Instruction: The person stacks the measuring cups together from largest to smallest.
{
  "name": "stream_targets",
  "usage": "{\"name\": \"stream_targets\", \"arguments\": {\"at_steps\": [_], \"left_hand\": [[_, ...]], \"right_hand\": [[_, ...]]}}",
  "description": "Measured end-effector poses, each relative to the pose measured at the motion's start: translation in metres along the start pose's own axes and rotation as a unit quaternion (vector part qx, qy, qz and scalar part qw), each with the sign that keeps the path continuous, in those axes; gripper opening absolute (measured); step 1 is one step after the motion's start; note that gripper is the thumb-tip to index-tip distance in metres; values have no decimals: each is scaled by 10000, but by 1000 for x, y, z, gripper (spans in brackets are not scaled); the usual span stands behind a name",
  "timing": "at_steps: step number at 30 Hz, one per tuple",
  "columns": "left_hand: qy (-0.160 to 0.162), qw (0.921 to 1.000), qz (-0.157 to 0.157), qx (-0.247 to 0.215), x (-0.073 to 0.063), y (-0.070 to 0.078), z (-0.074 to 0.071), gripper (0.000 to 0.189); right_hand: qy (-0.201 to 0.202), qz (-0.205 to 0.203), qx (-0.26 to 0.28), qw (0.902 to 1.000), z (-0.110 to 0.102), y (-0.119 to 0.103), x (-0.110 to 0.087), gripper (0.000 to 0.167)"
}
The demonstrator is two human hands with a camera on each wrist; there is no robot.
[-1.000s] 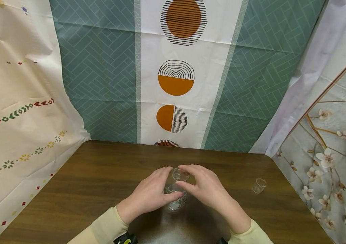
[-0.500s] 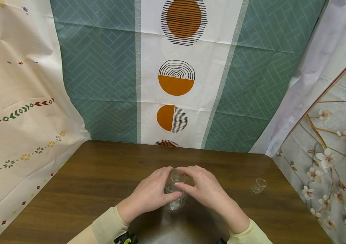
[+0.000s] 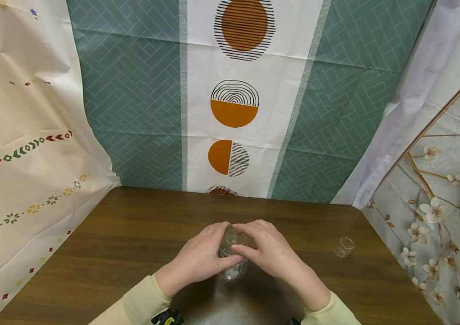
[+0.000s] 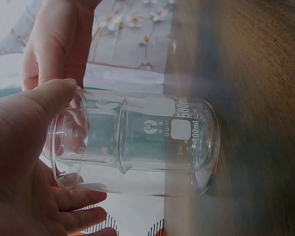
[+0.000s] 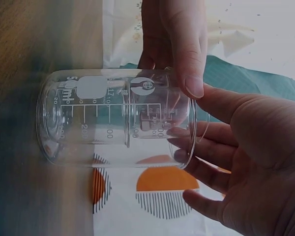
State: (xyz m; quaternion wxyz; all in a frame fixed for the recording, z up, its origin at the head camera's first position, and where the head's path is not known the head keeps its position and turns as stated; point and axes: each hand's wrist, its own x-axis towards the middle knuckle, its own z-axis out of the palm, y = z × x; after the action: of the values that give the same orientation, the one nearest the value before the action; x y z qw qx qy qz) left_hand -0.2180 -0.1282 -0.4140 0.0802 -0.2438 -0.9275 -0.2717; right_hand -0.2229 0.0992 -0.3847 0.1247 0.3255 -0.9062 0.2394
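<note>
A large clear glass beaker [image 3: 236, 272] with white 500 ml markings stands upright on the table in front of me. A narrower glass beaker [image 3: 236, 236] sits partly inside it, its base well above the larger one's bottom in the right wrist view. My left hand [image 3: 197, 255] curves round the large beaker near its rim, thumb on the near side. With thumb and fingers my right hand [image 3: 268, 248] holds the narrower beaker by its upper part. Both thumbs lie close together at the rims; the far fingers are partly hidden behind the glass.
A small glass beaker [image 3: 344, 247] stands farther right on the brown wooden table [image 3: 140, 234]. Behind the table hangs a green and white cloth [image 3: 140, 135]. Patterned cloths [image 3: 23, 203] also drape along the left and right sides.
My right hand has shifted slightly to the left with the narrower beaker, whose rim now appears a little left and lower. The left hand and large beaker have hardly moved.
</note>
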Motion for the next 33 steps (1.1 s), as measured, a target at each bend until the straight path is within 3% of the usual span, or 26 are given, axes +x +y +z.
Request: {"name": "stream_targets", "arguments": {"at_steps": [33], "left_hand": [[-160, 9998, -146, -18, 0, 0, -1, 93]], "right_hand": [[-146, -67, 129, 9998, 4, 4, 2, 44]]}}
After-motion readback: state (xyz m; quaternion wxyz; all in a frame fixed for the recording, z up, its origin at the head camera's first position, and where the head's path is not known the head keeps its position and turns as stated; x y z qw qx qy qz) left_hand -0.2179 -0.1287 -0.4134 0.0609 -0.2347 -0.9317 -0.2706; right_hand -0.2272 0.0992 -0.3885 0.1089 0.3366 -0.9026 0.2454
